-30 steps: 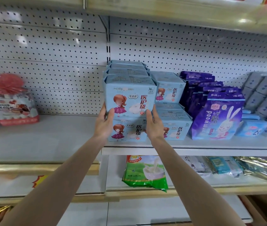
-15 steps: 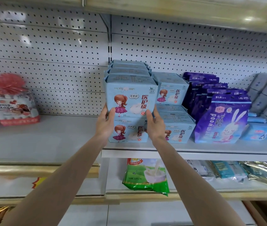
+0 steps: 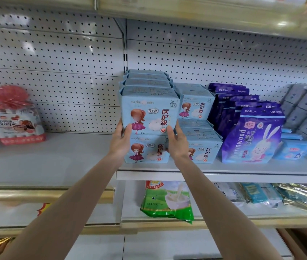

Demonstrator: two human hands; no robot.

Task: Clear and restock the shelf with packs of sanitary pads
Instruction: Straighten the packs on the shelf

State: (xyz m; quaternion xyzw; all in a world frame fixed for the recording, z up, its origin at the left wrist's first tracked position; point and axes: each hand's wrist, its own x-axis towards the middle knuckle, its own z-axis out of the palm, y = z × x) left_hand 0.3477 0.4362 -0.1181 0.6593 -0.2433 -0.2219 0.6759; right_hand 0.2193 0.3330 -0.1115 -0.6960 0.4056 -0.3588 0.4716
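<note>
A row of light blue pad packs (image 3: 149, 107) with a cartoon girl on the front sits on top of another light blue pack (image 3: 147, 151) on the white shelf (image 3: 224, 168). My left hand (image 3: 121, 139) grips the upper row's lower left side. My right hand (image 3: 177, 139) grips its lower right side. To the right stand more light blue packs (image 3: 198, 143), stacked two high. Purple rabbit packs (image 3: 252, 136) follow further right.
Grey packs (image 3: 306, 109) and small blue packs (image 3: 293, 150) fill the far right. A red and white Cocopie bag (image 3: 16, 122) stands at the left of the bare left shelf (image 3: 55, 156). A green milk powder bag (image 3: 167, 199) lies on the lower shelf.
The view has shifted slightly; both hands stay on the upper row of light blue packs, which sits in nearly the same place on the stack.
</note>
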